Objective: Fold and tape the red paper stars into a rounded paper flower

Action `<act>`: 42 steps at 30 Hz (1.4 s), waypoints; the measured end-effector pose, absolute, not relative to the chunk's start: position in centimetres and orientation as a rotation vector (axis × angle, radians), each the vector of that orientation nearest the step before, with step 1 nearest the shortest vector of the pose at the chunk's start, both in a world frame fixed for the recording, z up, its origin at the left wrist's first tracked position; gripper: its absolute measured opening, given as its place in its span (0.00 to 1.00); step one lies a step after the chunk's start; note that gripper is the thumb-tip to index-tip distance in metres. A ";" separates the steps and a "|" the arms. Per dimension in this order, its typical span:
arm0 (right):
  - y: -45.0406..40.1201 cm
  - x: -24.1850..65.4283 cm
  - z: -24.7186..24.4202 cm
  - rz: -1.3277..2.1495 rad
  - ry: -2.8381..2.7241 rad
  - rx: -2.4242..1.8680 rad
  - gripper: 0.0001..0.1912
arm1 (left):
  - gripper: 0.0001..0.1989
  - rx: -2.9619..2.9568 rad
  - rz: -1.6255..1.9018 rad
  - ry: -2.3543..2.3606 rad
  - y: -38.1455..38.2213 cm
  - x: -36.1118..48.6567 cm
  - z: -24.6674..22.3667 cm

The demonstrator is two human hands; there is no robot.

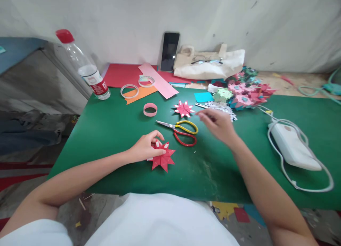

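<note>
My left hand (146,146) pinches a red folded-paper star (164,160) just over the green tabletop, thumb on top. White tape pieces stick to some of its points. Fingers drawn together, my right hand (217,125) hovers beside a second paper star (183,109), which lies flat with white tape on its tips. Whether anything small sits in those fingertips cannot be made out. Between the hands lie scissors (177,129) with one yellow and one red handle, blades pointing left. Tweezers (201,105) and a heap of white paper scraps (222,109) are partly behind my right hand.
Tape rolls (129,91), a pink paper ring (150,110) and coloured paper strips lie at the back left, near a bottle (92,74). A phone (169,51) leans on the wall. Paper flowers (247,93) stand back right; a white corded device (295,145) lies right.
</note>
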State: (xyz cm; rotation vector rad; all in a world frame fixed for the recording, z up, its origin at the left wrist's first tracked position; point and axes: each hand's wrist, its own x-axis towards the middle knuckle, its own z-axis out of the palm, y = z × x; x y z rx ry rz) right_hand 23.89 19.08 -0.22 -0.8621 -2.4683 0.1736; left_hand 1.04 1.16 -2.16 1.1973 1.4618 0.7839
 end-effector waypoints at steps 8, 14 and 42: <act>9.7 19.9 -1.6 0.521 -2.733 -0.243 0.07 | 0.18 1.319 0.691 1.337 1.2 0.7 -1.9; 9.7 19.9 -1.8 0.481 -2.668 -0.187 0.06 | 0.16 1.235 0.814 1.385 1.1 1.0 -2.1; 9.3 19.4 -2.4 0.268 -2.645 -0.343 0.05 | 0.15 1.157 0.889 1.548 1.0 1.4 -1.9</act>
